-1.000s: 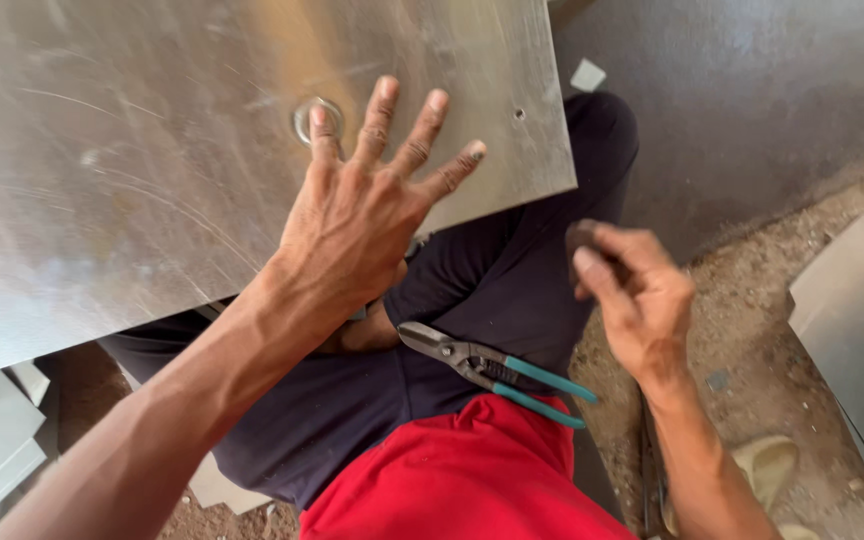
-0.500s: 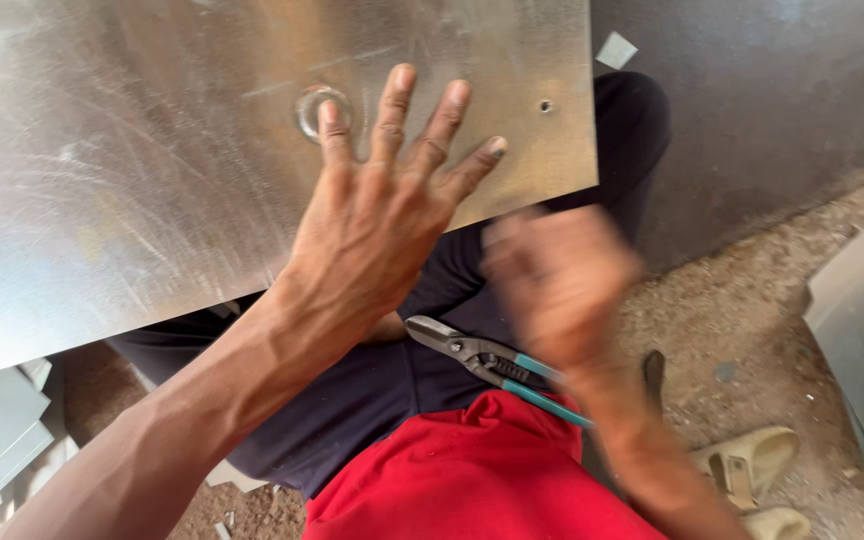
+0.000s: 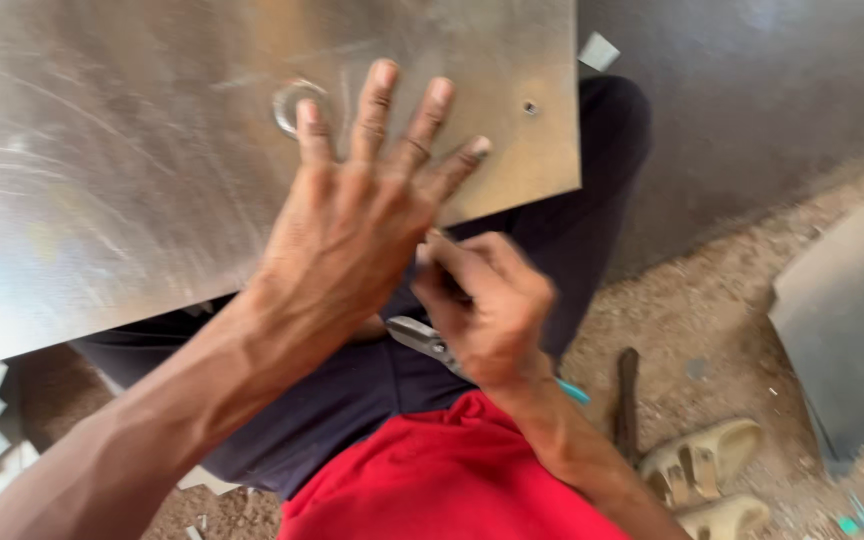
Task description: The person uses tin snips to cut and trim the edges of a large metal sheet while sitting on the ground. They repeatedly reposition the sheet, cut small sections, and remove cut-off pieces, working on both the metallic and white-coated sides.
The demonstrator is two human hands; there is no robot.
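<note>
My left hand (image 3: 352,215) lies splayed flat on the metal sheet (image 3: 102,170), covering its lower edge. At five o'clock my right hand (image 3: 482,305) crowds the snips (image 3: 422,338) on my lap. Toward three o'clock, bare dirt lies open short of the sandals (image 3: 702,470).

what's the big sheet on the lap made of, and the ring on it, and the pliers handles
Sheet: looks like bare metal, perhaps aluminium or steel, with a dull brushed shine and fine scratches. Ring by the left hand: also metal, grey and glossy. Pliers under the right hand: steel jaws, with a teal handle that looks plastic or rubber coated.
</note>
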